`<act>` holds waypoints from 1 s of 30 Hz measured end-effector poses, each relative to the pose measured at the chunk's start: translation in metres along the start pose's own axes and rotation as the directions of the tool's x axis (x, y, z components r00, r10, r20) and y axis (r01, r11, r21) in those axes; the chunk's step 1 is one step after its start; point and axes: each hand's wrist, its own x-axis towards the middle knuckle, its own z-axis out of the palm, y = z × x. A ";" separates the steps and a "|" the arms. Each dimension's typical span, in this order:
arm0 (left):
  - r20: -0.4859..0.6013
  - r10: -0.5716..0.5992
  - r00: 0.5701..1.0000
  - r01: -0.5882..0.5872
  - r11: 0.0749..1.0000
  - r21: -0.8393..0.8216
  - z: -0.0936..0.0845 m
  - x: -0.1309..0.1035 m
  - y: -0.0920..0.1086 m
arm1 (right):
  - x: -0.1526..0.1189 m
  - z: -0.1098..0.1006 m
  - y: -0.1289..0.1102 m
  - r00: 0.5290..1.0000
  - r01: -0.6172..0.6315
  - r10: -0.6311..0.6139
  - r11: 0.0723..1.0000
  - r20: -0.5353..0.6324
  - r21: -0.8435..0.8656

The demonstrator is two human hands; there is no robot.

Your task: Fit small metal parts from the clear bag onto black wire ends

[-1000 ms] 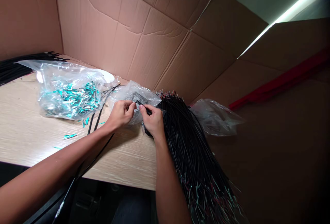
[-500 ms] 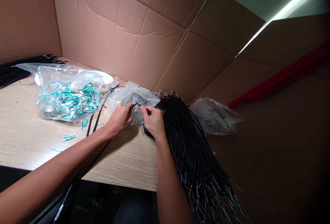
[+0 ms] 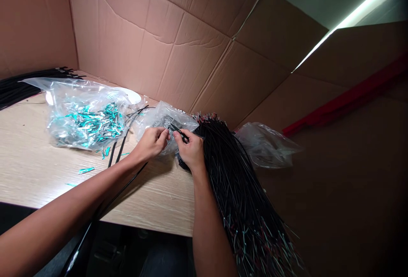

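Observation:
My right hand [image 3: 190,147] is closed around a small black tool [image 3: 181,133], whose thin tip points up and left over a clear bag of grey scraps [image 3: 165,120]. Just to its left, my left hand [image 3: 155,141] pinches a black cable [image 3: 135,176] that trails down below the wrist toward the table's front edge. The fingertips of both hands are close but apart. What lies between the left fingertips is mostly hidden. A thick bundle of black cables [image 3: 232,171] lies right beside my right hand.
On the wooden table [image 3: 153,209], a clear bag of teal and silver strips [image 3: 92,124] stands left, with loose strips [image 3: 86,170] before it. More black cables [image 3: 28,82] lie far left. An empty-looking plastic bag [image 3: 267,145] sits right. Cardboard walls [image 3: 134,43] rise behind.
The black tool has tilted, and more of it shows above my right hand. My left fingers have turned slightly, and the dark piece between the hands no longer shows at their tips.

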 end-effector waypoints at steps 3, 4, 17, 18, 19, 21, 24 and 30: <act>-0.021 0.042 0.999 -0.042 0.999 0.010 0.000 -0.001 0.001 | 0.000 0.000 0.000 1.000 -0.009 0.009 1.000 0.026 -0.002; -0.031 0.064 0.997 -0.063 0.997 0.036 0.000 -0.002 0.001 | 0.001 0.000 0.000 0.999 -0.014 0.014 1.000 0.036 0.003; -0.099 0.170 0.981 -0.133 0.943 0.304 -0.001 -0.002 -0.003 | 0.001 -0.005 0.003 0.998 -0.065 0.062 0.995 0.031 0.076; -0.097 0.182 0.978 -0.144 0.939 0.313 -0.001 -0.002 -0.002 | 0.001 -0.004 0.003 0.999 -0.050 0.049 0.997 0.023 0.054; -0.094 0.195 0.976 -0.156 0.934 0.321 -0.001 -0.002 -0.002 | 0.001 -0.003 0.002 0.999 -0.040 0.039 0.999 0.020 0.031; -0.085 0.217 0.972 -0.176 0.922 0.344 0.000 -0.003 -0.002 | -0.001 -0.001 0.001 0.999 -0.030 0.030 1.000 0.027 -0.005; -0.076 0.227 0.971 -0.180 0.902 0.394 0.002 -0.005 -0.004 | -0.002 0.000 -0.001 0.998 -0.030 0.031 0.999 0.053 -0.026; -0.090 0.184 0.979 -0.128 0.893 0.431 0.003 -0.004 -0.008 | 0.001 -0.001 0.001 0.995 -0.078 0.073 0.995 0.073 0.058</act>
